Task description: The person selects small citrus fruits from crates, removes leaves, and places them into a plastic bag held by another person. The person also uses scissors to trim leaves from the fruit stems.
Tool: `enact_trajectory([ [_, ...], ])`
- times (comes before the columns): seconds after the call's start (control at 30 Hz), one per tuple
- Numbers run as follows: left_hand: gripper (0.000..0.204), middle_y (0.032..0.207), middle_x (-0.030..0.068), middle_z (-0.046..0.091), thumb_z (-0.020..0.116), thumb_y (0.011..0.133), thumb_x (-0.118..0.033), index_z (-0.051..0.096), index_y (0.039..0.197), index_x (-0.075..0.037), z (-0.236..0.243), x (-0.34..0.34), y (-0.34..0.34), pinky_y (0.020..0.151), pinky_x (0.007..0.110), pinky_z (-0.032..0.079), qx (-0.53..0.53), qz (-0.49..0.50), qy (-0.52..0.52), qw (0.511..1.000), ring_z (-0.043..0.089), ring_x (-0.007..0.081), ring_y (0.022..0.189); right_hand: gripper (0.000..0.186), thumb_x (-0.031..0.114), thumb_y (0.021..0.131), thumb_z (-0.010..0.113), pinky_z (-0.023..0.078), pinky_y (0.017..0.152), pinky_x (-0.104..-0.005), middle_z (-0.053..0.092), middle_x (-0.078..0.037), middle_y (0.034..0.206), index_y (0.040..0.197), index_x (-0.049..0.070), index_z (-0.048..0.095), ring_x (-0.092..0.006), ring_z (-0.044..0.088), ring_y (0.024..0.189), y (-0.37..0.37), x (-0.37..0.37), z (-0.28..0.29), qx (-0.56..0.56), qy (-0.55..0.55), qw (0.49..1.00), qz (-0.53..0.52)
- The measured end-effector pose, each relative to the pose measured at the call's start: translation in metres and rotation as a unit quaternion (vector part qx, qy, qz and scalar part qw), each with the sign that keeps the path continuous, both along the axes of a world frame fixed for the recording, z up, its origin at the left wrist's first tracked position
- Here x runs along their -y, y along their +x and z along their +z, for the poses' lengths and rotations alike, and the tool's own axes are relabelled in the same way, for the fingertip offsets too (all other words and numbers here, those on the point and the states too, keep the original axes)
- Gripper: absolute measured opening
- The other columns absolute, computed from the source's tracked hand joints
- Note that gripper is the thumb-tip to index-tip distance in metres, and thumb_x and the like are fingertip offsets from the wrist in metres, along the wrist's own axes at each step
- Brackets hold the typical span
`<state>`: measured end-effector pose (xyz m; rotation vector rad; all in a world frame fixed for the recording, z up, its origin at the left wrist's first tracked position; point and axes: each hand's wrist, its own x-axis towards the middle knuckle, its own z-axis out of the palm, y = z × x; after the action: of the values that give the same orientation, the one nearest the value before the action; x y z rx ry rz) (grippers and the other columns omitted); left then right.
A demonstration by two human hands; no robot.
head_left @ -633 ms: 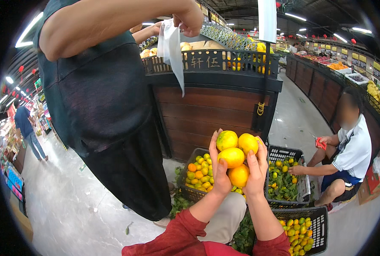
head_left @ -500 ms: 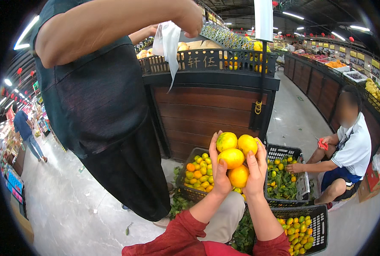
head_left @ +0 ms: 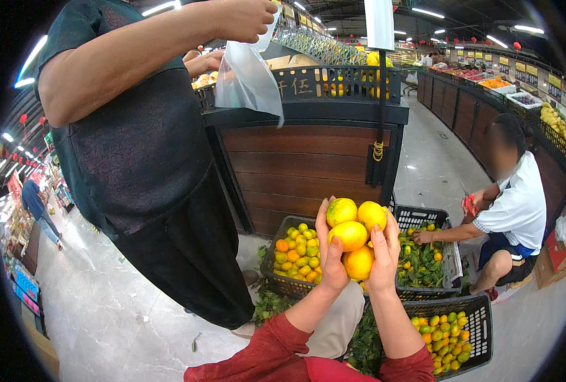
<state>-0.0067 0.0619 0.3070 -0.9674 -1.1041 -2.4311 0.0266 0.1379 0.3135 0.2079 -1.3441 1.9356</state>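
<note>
Several yellow-orange mandarins (head_left: pixel 348 236) are cupped between my two hands, one with a green patch on its skin. My left hand (head_left: pixel 331 264) supports them from the left with its thumb up against the fruit. From the right, my right hand (head_left: pixel 383 260) presses on the same cluster. Just left of and below them is a black crate of green and orange mandarins (head_left: pixel 300 253). At the left, a standing person in dark clothes holds a thin clear plastic bag (head_left: pixel 248 79) in both hands.
A seated person in white (head_left: pixel 515 204) holds something red and reaches into a crate of leafy mandarins (head_left: pixel 423 261). Another crate of mandarins (head_left: pixel 446 340) stands at the lower right. A wood-panelled display stand (head_left: pixel 295 172) is ahead. Loose leaves (head_left: pixel 270 309) lie on the floor.
The plastic bag has spread wider and hangs fuller in the standing person's hands. The seated person's reaching hand has shifted slightly left in the crate. My hands keep the same hold on the mandarins.
</note>
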Motion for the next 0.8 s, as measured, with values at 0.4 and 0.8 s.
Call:
enact_trajectory([
  [0.4, 0.079, 0.147, 0.0144, 0.028, 0.052, 0.089, -0.051, 0.018, 0.145, -0.006, -0.015, -0.01, 0.0, 0.11, 0.038, 0.024, 0.044, -0.056, 0.012, 0.997, 0.031, 0.028, 0.133, 0.046, 0.02, 0.095, 0.053, 0.031, 0.106, -0.0332, 0.034, -0.011, 0.137, 0.131, -0.007, 0.042, -0.0211, 0.038, 0.125, -0.003, -0.01, -0.02, 0.016, -0.05, 0.998, 0.019],
  [0.8, 0.078, 0.14, 0.0127, 0.035, 0.046, 0.091, -0.051, 0.018, 0.146, -0.003, -0.019, -0.011, -0.002, 0.108, 0.038, 0.029, 0.055, -0.004, -0.026, 0.998, 0.039, 0.0251, 0.127, 0.046, 0.021, 0.095, 0.053, 0.031, 0.106, -0.0331, 0.035, -0.011, 0.136, 0.13, -0.007, 0.042, -0.0212, 0.038, 0.125, -0.005, -0.01, -0.027, 0.042, -0.062, 0.997, 0.012],
])
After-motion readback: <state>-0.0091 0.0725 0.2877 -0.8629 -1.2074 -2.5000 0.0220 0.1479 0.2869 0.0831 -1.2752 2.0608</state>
